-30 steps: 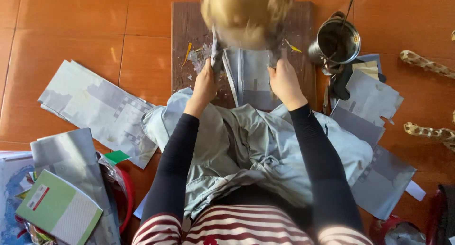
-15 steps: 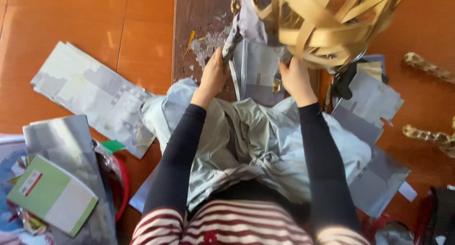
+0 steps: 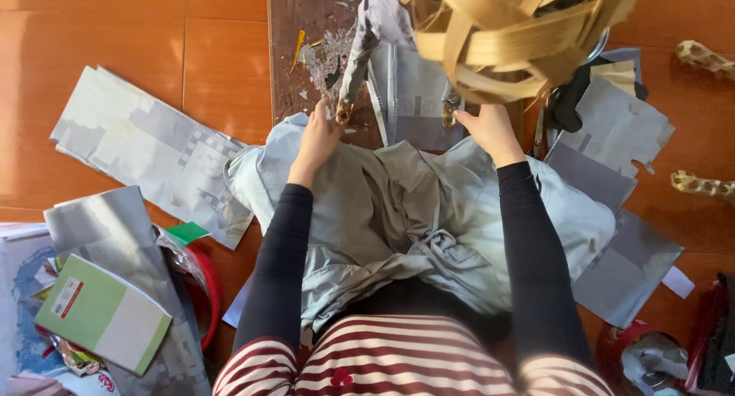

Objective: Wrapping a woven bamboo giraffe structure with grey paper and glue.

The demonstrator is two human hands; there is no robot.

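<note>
At ten o'clock a grey printed sheet (image 3: pixel 153 147) lies on the floor. The left hand (image 3: pixel 321 135) has its grip pinched on a strip end (image 3: pixel 344 112); the right hand (image 3: pixel 490 128), at one o'clock, is clamped on another strip end (image 3: pixel 449 114). Both strips rise to the woven strip basket (image 3: pixel 521 36) at twelve o'clock, above a dark wooden board (image 3: pixel 306 28).

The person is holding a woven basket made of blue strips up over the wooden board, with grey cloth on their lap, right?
Not quite: the woven basket is made of tan, straw-coloured strips, not blue, as the head view shows. The left hand and right hand do hold it up over the wooden board, and grey cloth does lie on the lap.
</note>
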